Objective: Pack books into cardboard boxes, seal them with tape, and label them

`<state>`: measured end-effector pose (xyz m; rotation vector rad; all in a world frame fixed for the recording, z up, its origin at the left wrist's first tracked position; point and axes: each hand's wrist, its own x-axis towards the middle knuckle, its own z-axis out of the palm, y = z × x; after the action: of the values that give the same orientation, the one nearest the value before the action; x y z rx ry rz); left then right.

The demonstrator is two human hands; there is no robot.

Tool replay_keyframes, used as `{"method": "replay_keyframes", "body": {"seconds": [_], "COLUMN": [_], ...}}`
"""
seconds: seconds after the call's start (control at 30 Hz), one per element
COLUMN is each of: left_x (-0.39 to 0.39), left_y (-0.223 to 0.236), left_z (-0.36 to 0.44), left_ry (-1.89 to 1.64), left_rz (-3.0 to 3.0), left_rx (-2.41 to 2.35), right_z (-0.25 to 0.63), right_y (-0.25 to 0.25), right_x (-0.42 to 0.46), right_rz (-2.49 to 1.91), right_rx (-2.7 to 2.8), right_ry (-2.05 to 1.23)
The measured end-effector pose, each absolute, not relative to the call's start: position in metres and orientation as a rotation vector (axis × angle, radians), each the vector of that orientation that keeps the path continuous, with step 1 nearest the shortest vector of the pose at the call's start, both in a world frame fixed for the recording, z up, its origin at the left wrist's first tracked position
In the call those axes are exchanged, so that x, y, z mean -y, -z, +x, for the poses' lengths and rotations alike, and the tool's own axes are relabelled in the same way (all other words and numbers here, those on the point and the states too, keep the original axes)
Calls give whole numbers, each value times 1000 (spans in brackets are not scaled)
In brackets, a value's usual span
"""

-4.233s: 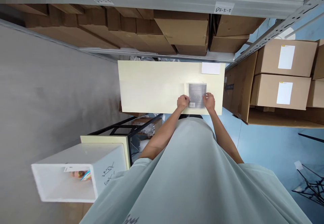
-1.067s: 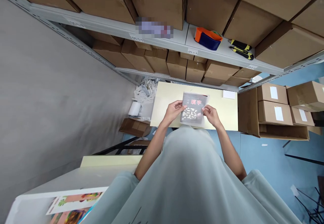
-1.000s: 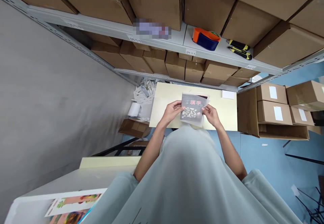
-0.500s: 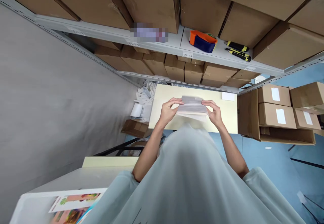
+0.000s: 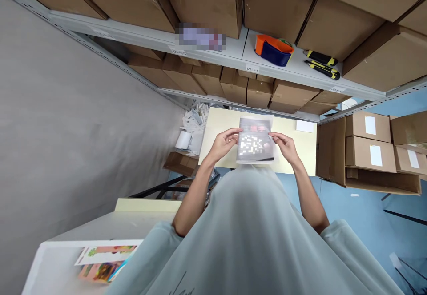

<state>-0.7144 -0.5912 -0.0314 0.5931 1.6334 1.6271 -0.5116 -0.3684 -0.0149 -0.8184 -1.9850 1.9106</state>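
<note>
Over the cream tabletop, close to my body, is a grey printed packet that looks like a stack of thin sheets or sleeves. Its upward face carries pale blocks and pinkish patches, blurred by motion. My left hand pinches its left edge between thumb and fingers. On the opposite edge, the fingers of my right hand close the same way. A thin pale sheet or film sticks out past the packet's top and bottom edges. Whether it rests on the table or is lifted I cannot tell.
A white card stack lies at the table's right. Above run shelves of cartons, with a tape dispenser and box cutters. An open carton stands right; paper scraps and a wall are left.
The packet has tipped from edge-on, with its layered edges showing, to face-up with its printed side visible. Both hands keep hold of its sides. The view has shifted slightly.
</note>
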Motion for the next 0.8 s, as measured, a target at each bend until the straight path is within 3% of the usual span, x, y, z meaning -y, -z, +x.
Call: {"method": "replay_keyframes", "body": {"seconds": [0.13,0.8], "left_x": [594,593], "left_y": [36,21], "left_z": [-720,-719], "left_ry": [-1578,-1438], "left_rz": [597,456], "left_rx": [-1655,-1749], "right_z": [-512,-533], "right_y": [14,24], "right_x": [369,389], "right_rz": [-817,-1200], "right_rx": [1897,1809], "right_ry": [-2098,-2106]}}
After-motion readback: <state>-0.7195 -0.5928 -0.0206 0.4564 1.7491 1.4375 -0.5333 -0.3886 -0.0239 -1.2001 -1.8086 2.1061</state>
